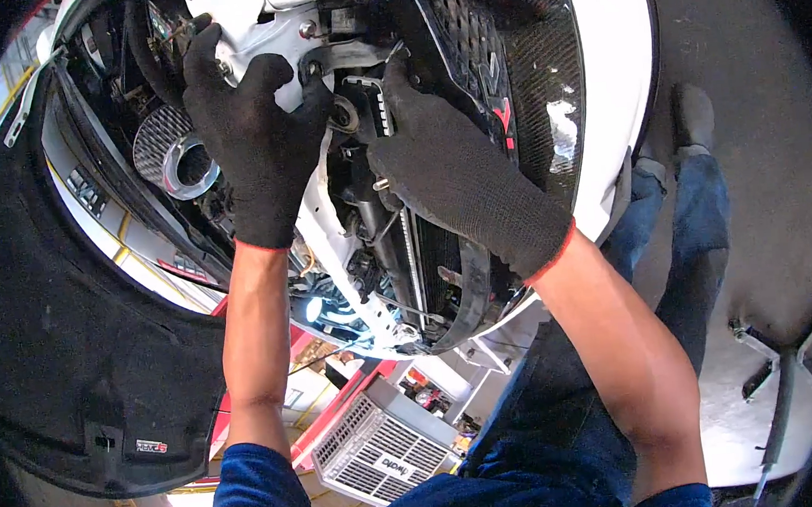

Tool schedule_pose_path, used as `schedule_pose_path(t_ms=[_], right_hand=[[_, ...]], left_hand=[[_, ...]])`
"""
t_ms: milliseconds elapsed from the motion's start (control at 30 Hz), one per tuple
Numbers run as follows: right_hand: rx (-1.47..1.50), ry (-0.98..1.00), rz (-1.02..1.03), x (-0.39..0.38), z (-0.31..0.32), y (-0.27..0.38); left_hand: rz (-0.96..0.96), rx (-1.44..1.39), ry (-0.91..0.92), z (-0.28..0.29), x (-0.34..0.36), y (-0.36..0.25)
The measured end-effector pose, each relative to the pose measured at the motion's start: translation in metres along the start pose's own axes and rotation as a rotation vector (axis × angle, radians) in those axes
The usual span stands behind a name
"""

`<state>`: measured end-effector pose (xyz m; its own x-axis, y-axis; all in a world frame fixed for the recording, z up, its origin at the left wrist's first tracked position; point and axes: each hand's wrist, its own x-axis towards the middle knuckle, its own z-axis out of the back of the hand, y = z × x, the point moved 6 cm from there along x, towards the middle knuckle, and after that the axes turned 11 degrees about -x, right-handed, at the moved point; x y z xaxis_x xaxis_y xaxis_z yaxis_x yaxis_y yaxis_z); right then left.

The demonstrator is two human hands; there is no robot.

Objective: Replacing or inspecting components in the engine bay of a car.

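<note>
At the far left, the scene is being bounded by a black-lined panel [81,365], its curved edge being set off from the engine bay. Beside the left hand [257,122], a mesh-covered intake [161,149] with a silver ring is being crowded close, so little room is being left there. The left hand's gloved digits are being held spread over a white metal panel [248,37], the thumb being placed near one end of a grey metal bar [352,55]. The bar is being seen between the hands, narrow, dull and slightly bent, with a bolt hole or fastener at its left end. By its right end the right hand [421,138] is being held; whether anything is being pinched cannot be told. Farther right, room is being narrowed by a black grille [471,53] and a white bumper [613,37], past which open floor [751,150] is being shown.
</note>
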<state>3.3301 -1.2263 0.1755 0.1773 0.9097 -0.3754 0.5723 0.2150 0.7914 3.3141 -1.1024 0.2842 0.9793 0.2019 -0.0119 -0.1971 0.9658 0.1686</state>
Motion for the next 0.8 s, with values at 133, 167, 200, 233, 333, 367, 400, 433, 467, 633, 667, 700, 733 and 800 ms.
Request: schedule_pose_path(t_ms=[133,167,200,233,333,367,400,433,467,633,667,700,733,800], right_hand=[[-0.015,-0.025,0.004,0.002,-0.001,-0.005],[-0.014,-0.024,0.008,0.003,-0.001,-0.007],[-0.203,-0.016,0.117,0.004,0.0,-0.002],[-0.393,-0.009,0.226,0.003,-0.002,0.002],[-0.359,0.005,0.183,0.005,-0.001,0.002],[-0.341,0.011,0.162,0.006,0.0,0.003],[-0.322,0.016,0.14,0.006,0.0,0.004],[-0.303,0.022,0.117,0.006,0.001,0.005],[-0.284,0.028,0.093,0.006,0.001,0.003],[-0.189,0.059,-0.036,0.005,0.002,-0.005],[-0.188,0.06,-0.037,0.004,0.001,-0.006],[-0.147,0.051,-0.026,0.004,0.001,-0.006],[-0.106,0.043,-0.015,0.003,0.0,-0.007],[-0.113,0.02,0.02,0.004,0.001,-0.009]], left_hand=[[0.004,-0.014,-0.025,-0.006,-0.006,0.004],[0.002,-0.042,-0.038,-0.003,-0.005,0.005],[0.001,-0.038,-0.04,-0.001,-0.005,0.004],[0.029,-0.069,-0.028,0.0,-0.005,0.004],[0.043,-0.1,-0.023,-0.002,-0.008,0.005],[0.069,-0.13,-0.051,0.0,-0.01,0.006],[0.096,-0.161,-0.078,0.002,-0.012,0.007],[0.095,-0.162,-0.081,0.0,-0.015,0.007],[0.155,-0.183,-0.159,0.001,-0.021,0.011],[0.399,-0.241,-0.205,-0.01,-0.039,0.026],[0.4,-0.241,-0.204,-0.011,-0.041,0.027],[0.401,-0.252,-0.195,-0.012,-0.042,0.028],[0.403,-0.264,-0.186,-0.013,-0.043,0.029],[0.38,-0.205,-0.186,-0.018,-0.046,0.028]])
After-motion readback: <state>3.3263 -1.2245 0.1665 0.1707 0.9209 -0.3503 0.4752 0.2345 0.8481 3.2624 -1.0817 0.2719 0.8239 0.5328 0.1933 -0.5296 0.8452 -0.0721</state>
